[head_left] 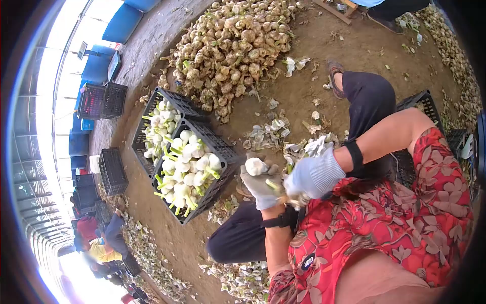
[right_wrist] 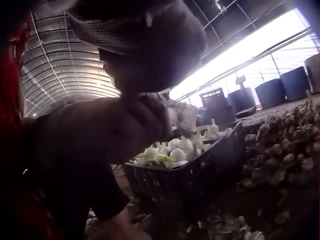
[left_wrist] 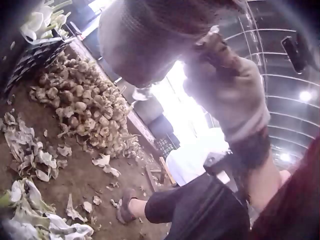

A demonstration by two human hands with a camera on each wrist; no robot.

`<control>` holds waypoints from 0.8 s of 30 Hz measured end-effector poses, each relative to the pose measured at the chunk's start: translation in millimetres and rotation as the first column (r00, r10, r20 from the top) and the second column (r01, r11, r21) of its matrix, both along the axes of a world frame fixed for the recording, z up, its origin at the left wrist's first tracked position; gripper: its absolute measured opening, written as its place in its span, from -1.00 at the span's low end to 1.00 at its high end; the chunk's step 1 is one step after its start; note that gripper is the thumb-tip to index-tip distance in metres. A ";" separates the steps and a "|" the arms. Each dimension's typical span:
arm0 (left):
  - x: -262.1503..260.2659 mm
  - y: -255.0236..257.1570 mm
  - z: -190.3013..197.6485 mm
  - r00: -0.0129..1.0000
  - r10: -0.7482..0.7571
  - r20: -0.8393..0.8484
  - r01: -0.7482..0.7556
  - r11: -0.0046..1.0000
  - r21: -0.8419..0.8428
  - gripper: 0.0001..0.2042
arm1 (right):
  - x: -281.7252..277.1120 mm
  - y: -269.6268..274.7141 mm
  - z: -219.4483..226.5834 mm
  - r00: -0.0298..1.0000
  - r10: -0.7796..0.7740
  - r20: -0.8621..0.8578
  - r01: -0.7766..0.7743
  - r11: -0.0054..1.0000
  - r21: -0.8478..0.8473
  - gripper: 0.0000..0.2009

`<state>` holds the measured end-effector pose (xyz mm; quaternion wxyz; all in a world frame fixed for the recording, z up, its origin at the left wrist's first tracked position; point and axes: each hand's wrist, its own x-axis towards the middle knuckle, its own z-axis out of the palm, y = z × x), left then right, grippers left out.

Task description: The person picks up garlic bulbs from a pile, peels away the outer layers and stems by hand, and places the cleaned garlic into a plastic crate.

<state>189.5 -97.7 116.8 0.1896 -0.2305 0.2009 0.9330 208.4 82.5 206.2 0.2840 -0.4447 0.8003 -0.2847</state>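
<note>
In the head view a white garlic bulb (head_left: 255,166) lies in my gloved left hand (head_left: 261,190), its thumb across it. A pale green stem (head_left: 273,186) sticks out between the two hands. My right hand (head_left: 315,176), in a whitish glove, is curled close beside the stem. Brownish dry garlic skin (head_left: 293,201) shows below its fingers; what else it holds I cannot tell. The left wrist view shows the right hand (left_wrist: 227,100) with soiled, bent fingers. In the right wrist view the left hand (right_wrist: 132,117) is dark, next to a whitish bulb (right_wrist: 182,115).
Two black crates (head_left: 215,137) of cleaned garlic stand in front of my legs. Beyond them is a big heap of unpeeled garlic (head_left: 230,50). Shed skins (head_left: 314,147) litter the ground between my legs. Another person (head_left: 104,248) sits at the far left; more crates (head_left: 112,171) stand there.
</note>
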 end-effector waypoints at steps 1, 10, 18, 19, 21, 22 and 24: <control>-4.9 -7.7 -9.6 1.000 -0.007 0.001 0.007 0.999 0.054 -0.75 | 0.0 0.2 1.9 0.992 0.116 0.040 -0.119 0.990 0.070 -0.80; -29.0 -66.7 -46.5 0.955 0.122 0.271 -0.153 0.984 0.095 -0.67 | -52.0 38.2 -58.8 0.934 -0.162 -0.319 0.226 0.959 0.174 -0.81; -180.8 -178.0 59.2 0.781 -0.098 -0.616 -0.591 0.201 -0.781 -0.59 | -71.4 58.6 -14.7 0.759 -0.582 -0.291 0.530 0.813 -0.241 -0.74; -192.7 -174.6 56.3 0.796 0.050 -0.603 -0.556 0.453 -0.697 -0.56 | -76.0 64.0 -11.4 0.704 -0.645 -0.297 0.553 0.761 -0.339 -0.74; -201.7 -125.9 63.1 0.853 0.342 -0.394 -0.514 0.678 -0.525 -0.49 | -90.7 79.9 -2.5 0.616 -0.741 -0.267 0.621 0.666 -0.413 -0.73; -205.8 -106.9 29.6 0.905 0.302 -0.301 -0.426 0.630 -0.649 -0.48 | -98.5 92.8 19.9 0.588 -0.783 -0.204 0.651 0.607 -0.456 -0.71; -165.7 -22.8 -18.4 0.943 -0.168 -0.287 -0.208 0.376 -0.903 -0.56 | -88.7 110.4 9.2 0.526 -0.838 -0.146 0.742 0.536 -0.403 -0.73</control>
